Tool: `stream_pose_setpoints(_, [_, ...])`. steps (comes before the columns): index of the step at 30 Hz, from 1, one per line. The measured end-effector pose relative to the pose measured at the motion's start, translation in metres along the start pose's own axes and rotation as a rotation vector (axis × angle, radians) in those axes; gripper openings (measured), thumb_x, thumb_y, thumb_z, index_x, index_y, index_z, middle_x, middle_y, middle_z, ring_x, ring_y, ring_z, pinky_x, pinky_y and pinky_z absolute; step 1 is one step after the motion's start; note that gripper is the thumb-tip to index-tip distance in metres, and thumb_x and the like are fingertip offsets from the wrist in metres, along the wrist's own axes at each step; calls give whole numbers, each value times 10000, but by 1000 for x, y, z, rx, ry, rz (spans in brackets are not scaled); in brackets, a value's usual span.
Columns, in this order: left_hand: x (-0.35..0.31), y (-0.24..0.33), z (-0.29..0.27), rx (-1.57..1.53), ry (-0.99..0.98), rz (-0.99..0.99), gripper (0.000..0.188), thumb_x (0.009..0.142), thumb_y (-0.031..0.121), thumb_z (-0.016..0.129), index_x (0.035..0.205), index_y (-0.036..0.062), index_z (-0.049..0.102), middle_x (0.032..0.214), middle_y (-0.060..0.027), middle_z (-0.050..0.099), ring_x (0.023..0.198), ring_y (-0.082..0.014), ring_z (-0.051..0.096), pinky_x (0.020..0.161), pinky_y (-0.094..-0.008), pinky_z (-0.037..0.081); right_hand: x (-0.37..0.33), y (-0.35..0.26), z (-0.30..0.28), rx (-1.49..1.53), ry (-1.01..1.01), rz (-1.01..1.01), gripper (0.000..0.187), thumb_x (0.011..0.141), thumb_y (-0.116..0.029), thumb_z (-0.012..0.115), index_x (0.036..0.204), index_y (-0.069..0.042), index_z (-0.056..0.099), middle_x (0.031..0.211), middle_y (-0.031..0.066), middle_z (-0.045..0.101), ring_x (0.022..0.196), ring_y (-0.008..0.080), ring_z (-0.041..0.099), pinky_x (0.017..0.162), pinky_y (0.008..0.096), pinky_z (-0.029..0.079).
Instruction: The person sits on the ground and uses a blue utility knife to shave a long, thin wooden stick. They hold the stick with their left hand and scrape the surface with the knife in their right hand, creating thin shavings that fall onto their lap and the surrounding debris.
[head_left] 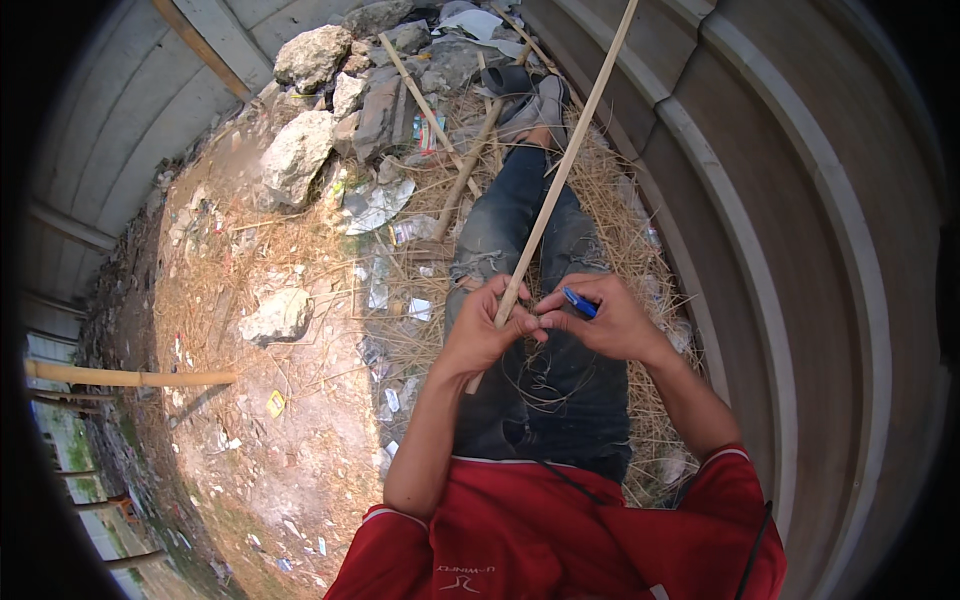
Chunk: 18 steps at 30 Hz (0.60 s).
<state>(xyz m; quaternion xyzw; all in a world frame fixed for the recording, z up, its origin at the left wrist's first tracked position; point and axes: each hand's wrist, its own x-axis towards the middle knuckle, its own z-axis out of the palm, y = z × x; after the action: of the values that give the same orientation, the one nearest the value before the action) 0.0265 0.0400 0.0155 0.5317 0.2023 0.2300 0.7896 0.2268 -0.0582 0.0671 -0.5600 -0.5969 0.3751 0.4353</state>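
A long pale wooden strip (556,185) slants up and away across my legs. Wrapped around its lower part is my left hand (482,332), thumb and fingers closed. My right hand (612,318) is closed too, with a slim blue pen-like tool (579,303) held in its fingers; its exact kind is unclear. The fingertips of both hands meet just right of the strip, pinching something too small to make out. Below them, thin curled strands (541,386) hang in front of my dark jeans (590,410).
A corrugated wall (800,250) rises close on my right. Straw and litter cover the ground around my outstretched legs. Pale rocks (297,158) are heaped at the far left, with sticks (470,200) beside my feet. A bamboo pole (130,376) juts in from the left.
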Motion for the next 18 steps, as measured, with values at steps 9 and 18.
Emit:
stream_pose_setpoints(9, [-3,-5,-3,24,5,-29,335,937,46,757,1154,37,501,854,-111,738,849,-193,759,796,-275,575,-3,-3,3,11,-62,-89,80,895,-112,768,940,-47,771,803,62,676,743,162,640,656,301,482])
stream_pose_setpoints(18, [-15,-5,-15,24,132,-105,346,1132,407,390,1073,107,552,826,-161,741,419,-52,360,419,-200,288,10,7,-114,-173,1091,-8,145,933,-145,761,964,-4,743,726,-77,593,630,-15,462,559,189,351])
